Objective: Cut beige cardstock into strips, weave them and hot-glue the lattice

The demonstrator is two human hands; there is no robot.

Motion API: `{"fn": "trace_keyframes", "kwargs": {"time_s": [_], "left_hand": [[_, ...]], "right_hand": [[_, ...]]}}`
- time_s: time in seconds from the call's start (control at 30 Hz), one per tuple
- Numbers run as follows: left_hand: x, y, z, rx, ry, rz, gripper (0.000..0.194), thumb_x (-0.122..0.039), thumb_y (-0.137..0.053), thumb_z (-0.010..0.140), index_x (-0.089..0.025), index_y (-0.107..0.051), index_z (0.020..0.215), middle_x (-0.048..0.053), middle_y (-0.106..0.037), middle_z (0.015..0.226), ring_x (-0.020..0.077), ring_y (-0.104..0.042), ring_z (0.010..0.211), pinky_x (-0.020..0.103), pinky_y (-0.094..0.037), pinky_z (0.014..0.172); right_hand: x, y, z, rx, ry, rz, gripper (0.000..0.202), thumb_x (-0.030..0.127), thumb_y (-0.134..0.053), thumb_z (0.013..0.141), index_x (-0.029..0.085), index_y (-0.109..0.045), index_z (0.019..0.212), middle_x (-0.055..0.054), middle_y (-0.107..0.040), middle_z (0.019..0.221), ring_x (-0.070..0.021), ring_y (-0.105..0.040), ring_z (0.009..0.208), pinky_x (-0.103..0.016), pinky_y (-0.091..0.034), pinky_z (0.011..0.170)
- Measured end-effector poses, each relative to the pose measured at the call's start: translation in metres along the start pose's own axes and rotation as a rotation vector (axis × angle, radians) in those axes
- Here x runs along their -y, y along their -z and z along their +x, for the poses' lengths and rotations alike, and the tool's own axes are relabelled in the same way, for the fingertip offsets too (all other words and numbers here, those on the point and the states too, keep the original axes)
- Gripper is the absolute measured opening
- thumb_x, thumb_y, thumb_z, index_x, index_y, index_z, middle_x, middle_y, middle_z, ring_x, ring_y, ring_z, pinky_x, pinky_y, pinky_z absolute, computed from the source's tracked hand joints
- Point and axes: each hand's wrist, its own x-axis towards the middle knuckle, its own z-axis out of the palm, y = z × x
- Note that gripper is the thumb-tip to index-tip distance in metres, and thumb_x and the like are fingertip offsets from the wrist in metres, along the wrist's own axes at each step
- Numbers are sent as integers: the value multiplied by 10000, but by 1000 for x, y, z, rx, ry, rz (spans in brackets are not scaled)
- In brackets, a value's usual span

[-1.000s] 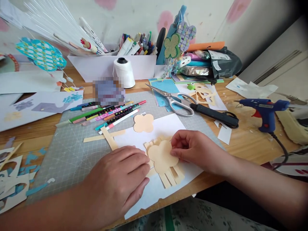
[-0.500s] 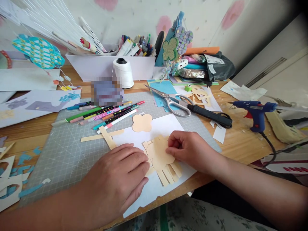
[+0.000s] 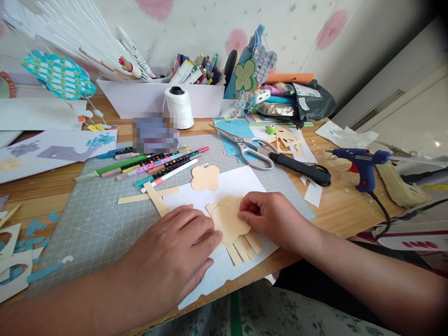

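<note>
A cream flower-shaped paper cutout (image 3: 229, 219) lies on white paper (image 3: 196, 280), over several cream paper strips (image 3: 243, 249) that stick out below it. My right hand (image 3: 266, 214) pinches the cutout's right edge between thumb and fingers. From the other side, my left hand (image 3: 182, 252) rests with its fingers stretched and slightly bent, fingertips at the cutout's left edge. Just beyond, a second, smaller flower cutout (image 3: 205, 178) lies at the top of the white paper. Two loose cream strips (image 3: 156, 198) cross to its left.
A grey cutting mat (image 3: 101, 224) lies beneath, with several markers (image 3: 157, 168) across it. Scissors (image 3: 245, 147), a black-handled tool (image 3: 301, 168) and a blue glue gun (image 3: 364, 163) lie right. A thread spool (image 3: 180, 107) stands behind. Blue paper scraps (image 3: 35, 228) lie left.
My left fingertips have shifted slightly on the cutout's left edge, the index finger reaching further right. My right hand keeps its pinch. The whole view has moved slightly.
</note>
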Motion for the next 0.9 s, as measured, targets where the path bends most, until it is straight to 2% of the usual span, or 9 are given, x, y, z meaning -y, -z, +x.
{"fn": "trace_keyframes", "kwargs": {"time_s": [0.23,0.4,0.57,0.77,0.9], "left_hand": [[-2,-2,-2,-5,20,6,217,-157,-580,847,-223,-653,1040,26,-666,1058,243,-581,957,466,-435,942],[-2,-3,-3,-5,11,35,200,-176,-580,862,-225,-655,1041,31,-659,1190,250,-584,1016,462,-398,972],[-3,-3,-4,-18,27,53,198,-229,-620,864,-242,-657,1058,10,-670,1222,240,-596,1033,459,-349,1021],[-4,-4,-3,-48,18,81,208,-251,-637,856,-232,-669,1061,22,-696,1208,248,-617,1052,470,-353,1044],[-5,-2,-2,-62,-1,101,195,-250,-550,911,-200,-685,1042,59,-712,1183,267,-639,1038,503,-403,1017]], "right_hand": [[-3,0,-4,2,29,88,85,214,-601,817,204,-686,816,18,-660,698,-127,-536,631,-241,-394,582],[-3,1,-5,9,52,48,82,213,-608,813,206,-690,815,27,-636,671,-122,-522,612,-237,-381,561],[-1,1,-4,-2,64,3,74,200,-617,813,204,-690,819,36,-620,656,-113,-515,595,-234,-366,554],[3,3,-6,-9,95,-83,52,156,-634,797,193,-670,804,44,-602,639,-102,-500,579,-233,-347,562],[5,2,-6,-17,114,-110,55,149,-632,797,188,-662,822,37,-597,650,-105,-496,586,-236,-344,567]]}}
